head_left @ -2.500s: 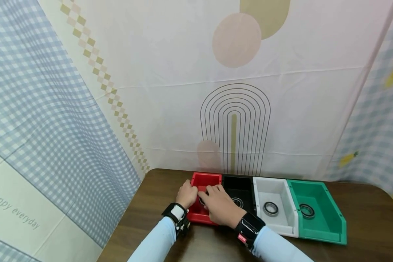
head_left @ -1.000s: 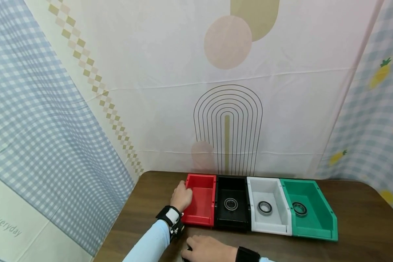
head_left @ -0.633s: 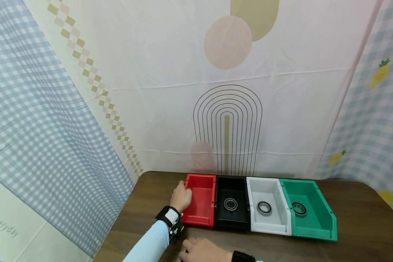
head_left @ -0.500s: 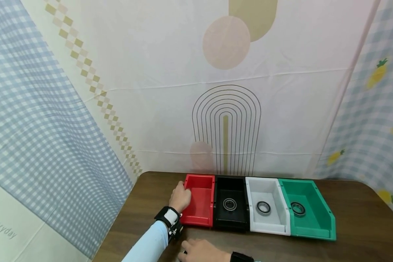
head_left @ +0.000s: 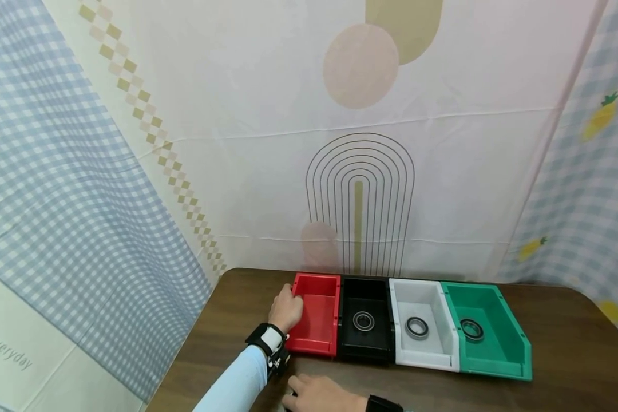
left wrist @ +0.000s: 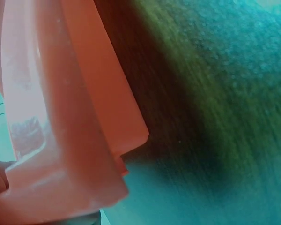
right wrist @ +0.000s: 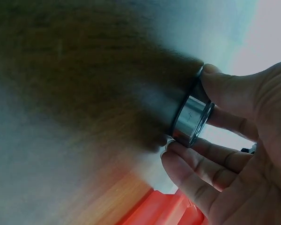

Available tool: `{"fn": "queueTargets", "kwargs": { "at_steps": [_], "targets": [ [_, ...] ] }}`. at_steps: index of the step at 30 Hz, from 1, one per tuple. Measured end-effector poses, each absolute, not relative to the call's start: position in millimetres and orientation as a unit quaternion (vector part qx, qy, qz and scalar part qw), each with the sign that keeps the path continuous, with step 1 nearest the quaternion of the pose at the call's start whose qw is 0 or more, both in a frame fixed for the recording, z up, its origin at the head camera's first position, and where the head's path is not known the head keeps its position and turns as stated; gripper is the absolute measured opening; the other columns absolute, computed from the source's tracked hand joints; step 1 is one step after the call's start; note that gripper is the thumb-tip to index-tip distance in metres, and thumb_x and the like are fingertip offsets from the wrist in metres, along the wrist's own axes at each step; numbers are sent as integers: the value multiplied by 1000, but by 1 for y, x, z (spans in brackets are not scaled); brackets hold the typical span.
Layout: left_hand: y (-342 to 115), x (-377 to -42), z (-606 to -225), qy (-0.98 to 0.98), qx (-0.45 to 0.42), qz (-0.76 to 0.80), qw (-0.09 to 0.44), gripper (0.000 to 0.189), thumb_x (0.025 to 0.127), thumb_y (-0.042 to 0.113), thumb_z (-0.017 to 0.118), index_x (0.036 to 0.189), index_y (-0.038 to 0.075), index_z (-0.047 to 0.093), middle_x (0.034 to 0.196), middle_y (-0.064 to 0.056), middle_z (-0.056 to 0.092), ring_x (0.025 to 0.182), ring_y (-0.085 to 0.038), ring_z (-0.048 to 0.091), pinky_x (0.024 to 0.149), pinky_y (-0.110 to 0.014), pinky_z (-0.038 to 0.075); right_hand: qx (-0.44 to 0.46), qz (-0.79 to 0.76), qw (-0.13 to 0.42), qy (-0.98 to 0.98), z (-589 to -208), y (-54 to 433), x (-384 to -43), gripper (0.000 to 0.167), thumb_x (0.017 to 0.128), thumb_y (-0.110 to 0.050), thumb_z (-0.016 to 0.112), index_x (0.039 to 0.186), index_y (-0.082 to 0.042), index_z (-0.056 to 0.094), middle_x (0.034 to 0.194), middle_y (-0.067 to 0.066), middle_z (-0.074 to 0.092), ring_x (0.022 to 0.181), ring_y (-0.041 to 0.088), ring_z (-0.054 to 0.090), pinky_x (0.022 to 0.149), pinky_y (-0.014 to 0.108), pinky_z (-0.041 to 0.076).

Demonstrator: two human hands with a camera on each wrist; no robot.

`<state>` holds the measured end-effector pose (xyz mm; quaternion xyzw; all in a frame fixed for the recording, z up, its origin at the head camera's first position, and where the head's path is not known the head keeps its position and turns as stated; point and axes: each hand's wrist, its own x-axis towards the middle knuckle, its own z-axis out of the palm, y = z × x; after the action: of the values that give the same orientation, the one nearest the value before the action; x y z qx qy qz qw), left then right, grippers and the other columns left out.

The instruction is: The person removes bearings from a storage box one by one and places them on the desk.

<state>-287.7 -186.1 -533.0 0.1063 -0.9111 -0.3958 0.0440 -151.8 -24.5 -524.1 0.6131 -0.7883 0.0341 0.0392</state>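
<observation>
My left hand [head_left: 285,311] grips the left wall of the red bin [head_left: 316,277], the thumb over its rim. The red bin's wall [left wrist: 91,93] fills the left part of the left wrist view. My right hand [head_left: 319,395] is low in the head view, close over the table in front of the bins. Its thumb and fingers pinch a ball bearing [right wrist: 193,121] by the edge, with the shiny metal side showing in the right wrist view. The head view shows only a sliver of that bearing, the rest hidden by the hand.
Right of the red bin, a black bin [head_left: 365,349], a white bin [head_left: 426,360] and a green bin [head_left: 504,366] stand in a row. One bearing lies in each: black [head_left: 363,321], white [head_left: 416,328] and green [head_left: 472,330]. A printed cloth [head_left: 268,189] hangs behind the wooden table [head_left: 571,337].
My right hand has lifted the bearing out of the red bin and moved toward the table's front. My left hand has stayed on the red bin's wall. The head view has shifted slightly.
</observation>
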Motion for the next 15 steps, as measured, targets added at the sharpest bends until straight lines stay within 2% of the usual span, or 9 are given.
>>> {"fn": "queueTargets", "kwargs": {
  "at_steps": [3, 8, 15],
  "targets": [
    [-186, -287, -533, -910, 103, -400, 46, 39, 102, 22, 48, 135, 3, 59, 117, -17, 74, 89, -29, 67, 71, -43, 50, 608, 41, 33, -792, -524, -23, -151, 25, 102, -44, 69, 121, -29, 74, 106, -12, 66, 85, -8, 49, 63, 3, 33],
    [-183, -280, -522, -905, 105, -409, 50, 33, 102, 19, 49, 128, 2, 61, 109, -17, 73, 83, -29, 66, 67, -42, 49, 602, 48, 31, -797, -527, -22, -151, 26, 102, -45, 69, 122, -29, 74, 107, -12, 66, 86, -8, 49, 63, 3, 33],
    [-183, -287, -532, -911, 114, -393, 51, 32, 102, 19, 48, 127, 3, 60, 104, -14, 72, 80, -25, 63, 66, -37, 48, 599, 53, 22, -799, -528, -20, -151, 27, 102, -45, 69, 124, -30, 74, 107, -13, 66, 86, -8, 49, 64, 3, 35]
  ]
}}
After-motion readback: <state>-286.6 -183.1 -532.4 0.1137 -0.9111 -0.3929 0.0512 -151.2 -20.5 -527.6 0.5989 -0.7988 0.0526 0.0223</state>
